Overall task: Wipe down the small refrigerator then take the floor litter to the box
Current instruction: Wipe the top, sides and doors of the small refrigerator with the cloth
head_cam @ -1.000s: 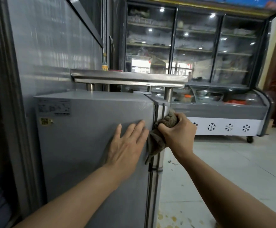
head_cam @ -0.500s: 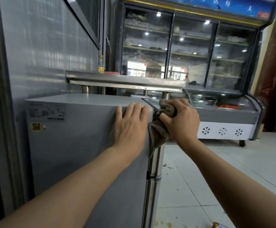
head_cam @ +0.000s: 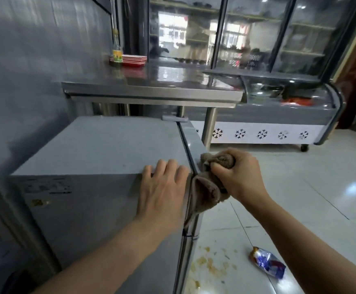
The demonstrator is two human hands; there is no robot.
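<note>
At refrigerator [head_cam: 100,145] edge, rag-gripping right hand [head_cam: 239,174].

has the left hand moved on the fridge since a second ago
Yes. The left hand has slid up the side of the fridge: it lay flat well below the top edge, and now its fingers reach over that edge.

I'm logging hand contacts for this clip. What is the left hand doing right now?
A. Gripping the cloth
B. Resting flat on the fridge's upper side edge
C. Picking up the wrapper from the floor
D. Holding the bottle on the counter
B: the left hand lies with straight fingers on the fridge edge, while the right hand grips the cloth.
</note>
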